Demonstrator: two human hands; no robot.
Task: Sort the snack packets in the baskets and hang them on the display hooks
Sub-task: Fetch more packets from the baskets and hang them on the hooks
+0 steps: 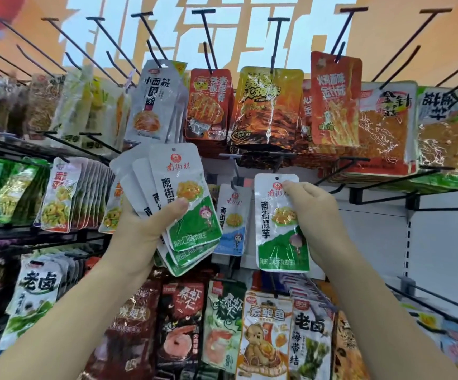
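Display wall: packets, perhaps "南街村"

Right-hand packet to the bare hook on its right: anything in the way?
Nothing visible. The packet, pinched by the right hand, hangs free beside the hook; only the hand itself lies on that side. The blue packet hangs on the opposite side.
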